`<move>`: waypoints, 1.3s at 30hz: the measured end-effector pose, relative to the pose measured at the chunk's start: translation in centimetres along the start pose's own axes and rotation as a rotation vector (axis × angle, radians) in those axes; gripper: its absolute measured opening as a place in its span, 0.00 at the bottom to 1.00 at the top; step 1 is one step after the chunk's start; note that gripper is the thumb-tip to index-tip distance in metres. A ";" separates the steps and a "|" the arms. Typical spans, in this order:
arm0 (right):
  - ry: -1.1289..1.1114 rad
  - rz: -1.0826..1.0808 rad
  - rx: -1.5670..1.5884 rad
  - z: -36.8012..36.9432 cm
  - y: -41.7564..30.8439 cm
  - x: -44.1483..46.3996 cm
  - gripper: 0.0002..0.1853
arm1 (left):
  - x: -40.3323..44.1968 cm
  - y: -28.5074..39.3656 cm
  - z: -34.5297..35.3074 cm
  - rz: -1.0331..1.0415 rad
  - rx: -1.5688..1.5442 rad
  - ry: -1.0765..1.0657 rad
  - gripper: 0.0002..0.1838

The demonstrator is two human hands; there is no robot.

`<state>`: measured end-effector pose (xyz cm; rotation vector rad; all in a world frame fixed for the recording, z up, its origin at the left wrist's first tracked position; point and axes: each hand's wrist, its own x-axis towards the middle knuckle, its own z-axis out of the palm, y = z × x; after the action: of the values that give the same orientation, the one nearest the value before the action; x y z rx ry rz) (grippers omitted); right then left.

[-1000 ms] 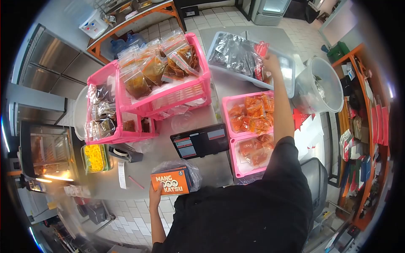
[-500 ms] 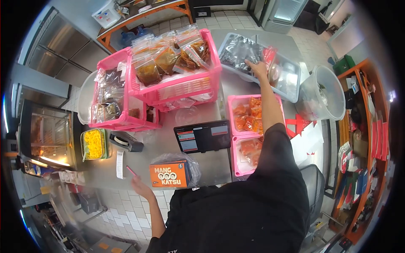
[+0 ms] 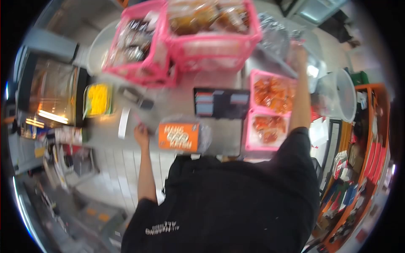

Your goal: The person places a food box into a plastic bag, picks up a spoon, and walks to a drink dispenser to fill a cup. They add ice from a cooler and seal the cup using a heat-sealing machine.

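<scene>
My left hand [image 3: 141, 134] is closed around a thin pink pen [image 3: 137, 119] at the counter's front edge. It lies between a white paper slip [image 3: 123, 123] and an orange box [image 3: 178, 136] lettered "KATSU", which rests on clear plastic. My right arm reaches over two pink trays of orange packets [image 3: 270, 128]. At its end my right hand [image 3: 298, 47] is smeared by motion, over the clear tub [image 3: 315, 63] with dark plastic packs [image 3: 272, 36] and something red near the fingers. A black tablet [image 3: 221, 103] stands between the box and the trays.
Pink crates [image 3: 211, 44] of bagged food stand at the back left. A container of yellow food [image 3: 98, 99] and a dark device [image 3: 136, 97] are at the left. A round clear bin [image 3: 344, 95] and orange shelving [image 3: 373, 126] are on the right.
My left hand has left the orange box and taken the pink pen. My right hand moved onto the dark packs, then back right across the tub. The view has tipped downward.
</scene>
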<state>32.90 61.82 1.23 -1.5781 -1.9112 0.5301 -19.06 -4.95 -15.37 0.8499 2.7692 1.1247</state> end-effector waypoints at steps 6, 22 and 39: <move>-0.285 0.035 0.929 -5.8 -17.3 -13.4 0.20 | 2.8 8.7 -3.0 -0.127 -0.385 -0.219 0.18; -1.602 -0.191 0.792 24.2 -26.7 -39.9 0.16 | 4.3 5.9 9.2 0.522 -0.504 -1.398 0.09; -1.738 -0.687 -0.614 22.7 -29.3 -38.0 0.22 | 6.2 12.7 -0.9 0.164 -0.473 -1.553 0.16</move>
<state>0.53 20.05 -4.10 -0.2343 -3.8915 1.2631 -18.45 5.08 -5.37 1.1312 1.1364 0.5606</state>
